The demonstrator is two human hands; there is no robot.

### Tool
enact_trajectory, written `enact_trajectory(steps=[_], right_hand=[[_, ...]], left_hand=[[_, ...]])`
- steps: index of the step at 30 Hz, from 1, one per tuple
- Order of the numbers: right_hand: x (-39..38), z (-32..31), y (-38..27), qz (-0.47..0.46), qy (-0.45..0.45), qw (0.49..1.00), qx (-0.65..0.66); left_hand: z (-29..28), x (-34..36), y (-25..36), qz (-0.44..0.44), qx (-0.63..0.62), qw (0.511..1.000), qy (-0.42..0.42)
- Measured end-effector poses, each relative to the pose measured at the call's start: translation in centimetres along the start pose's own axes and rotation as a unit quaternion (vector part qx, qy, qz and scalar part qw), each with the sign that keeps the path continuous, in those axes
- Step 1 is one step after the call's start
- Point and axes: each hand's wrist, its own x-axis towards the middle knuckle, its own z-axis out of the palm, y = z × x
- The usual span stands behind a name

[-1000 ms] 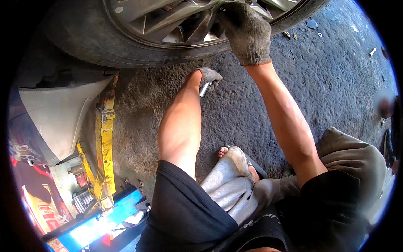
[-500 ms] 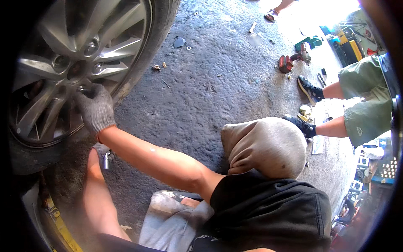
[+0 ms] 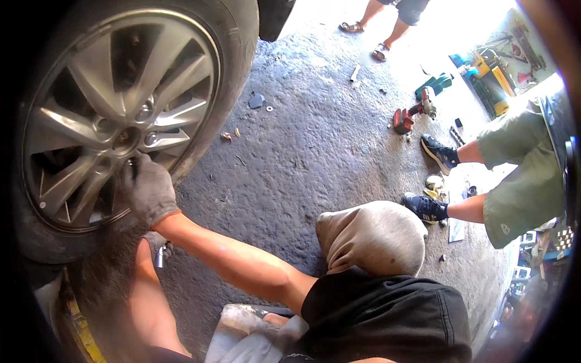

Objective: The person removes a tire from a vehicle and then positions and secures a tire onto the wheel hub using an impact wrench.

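Observation:
A silver multi-spoke alloy wheel (image 3: 115,127) with a black tyre (image 3: 242,66) fills the upper left. My right hand (image 3: 149,189), in a grey knit glove with an orange cuff, reaches to the wheel's centre. Its fingers are pinched at a lug nut (image 3: 132,162) in the hole just below the hub, and they cover most of it. Below that wrist is my left hand (image 3: 155,239), also gloved and partly hidden. It is closed round a chrome socket wrench (image 3: 160,258), whose socket end points down; the rest of the tool is out of sight.
A red-and-black cordless impact wrench (image 3: 416,112) and a teal tool case (image 3: 434,85) lie on the rough floor (image 3: 290,139). A person in green shorts (image 3: 526,187) sits at the right. Another person's sandalled feet (image 3: 380,51) are at the top. A yellow bar (image 3: 85,333) lies lower left.
The view has shifted, so the wheel and both hands sit lower in it. More of the sandalled person's legs shows. My right fingers stay at the lug nut; the left still grips the wrench.

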Motion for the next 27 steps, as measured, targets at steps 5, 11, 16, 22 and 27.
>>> enact_trajectory(steps=[5,11,16,22,27], right_hand=[[0.5,-1.8,-2.2,0.359,-0.174,0.67,0.627],[0.4,-1.9,-1.1,0.268,-0.134,0.856,0.422],[-0.9,-0.6,-2.0,0.09,-0.077,0.972,0.204],[1.1,0.5,0.5,0.096,0.006,0.955,0.28],[0.6,-1.8,-0.2,0.389,-0.288,0.418,0.769]], left_hand=[[-0.6,-0.9,-1.3,-0.018,-0.003,1.0,0.001],[0.0,-0.7,-1.7,-0.003,0.026,1.0,-0.013],[-0.8,-1.4,-3.5,0.004,0.022,1.0,-0.003],[1.0,0.4,-0.8,0.021,-0.004,1.0,-0.009],[-0.1,-1.0,-2.3,-0.015,-0.027,0.999,-0.022]])
